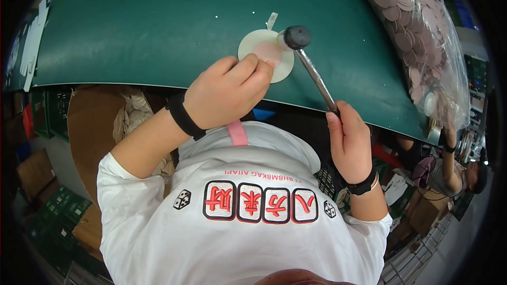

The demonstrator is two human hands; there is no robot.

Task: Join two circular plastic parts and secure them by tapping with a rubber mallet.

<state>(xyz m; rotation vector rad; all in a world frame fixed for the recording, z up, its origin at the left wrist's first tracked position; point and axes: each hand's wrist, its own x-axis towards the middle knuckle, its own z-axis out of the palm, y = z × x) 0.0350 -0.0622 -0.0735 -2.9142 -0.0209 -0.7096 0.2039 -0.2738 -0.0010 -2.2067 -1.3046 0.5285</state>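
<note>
Holding mallet [298, 37]: right hand [349, 145] | pinching pink disc [266, 53]: left hand [228, 93] | clear bag [459, 108]: pinkish discs [406, 31]

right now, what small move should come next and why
I'd probably ease the left hand back slightly from the pink disc: it covers the near edge, while the right hand grips the mallet, whose head shows close by, over the pale round plate's rim.

One left hand [227, 92] and one right hand [348, 142] showed, with two black wristbands [185, 115], one silver-shafted, black-faced mallet [316, 76], one round cream disc [286, 66], one thin pink disc [265, 51] and, far right, one clear plastic bag [458, 108] of uncountable round pinkish discs [405, 17].
</note>
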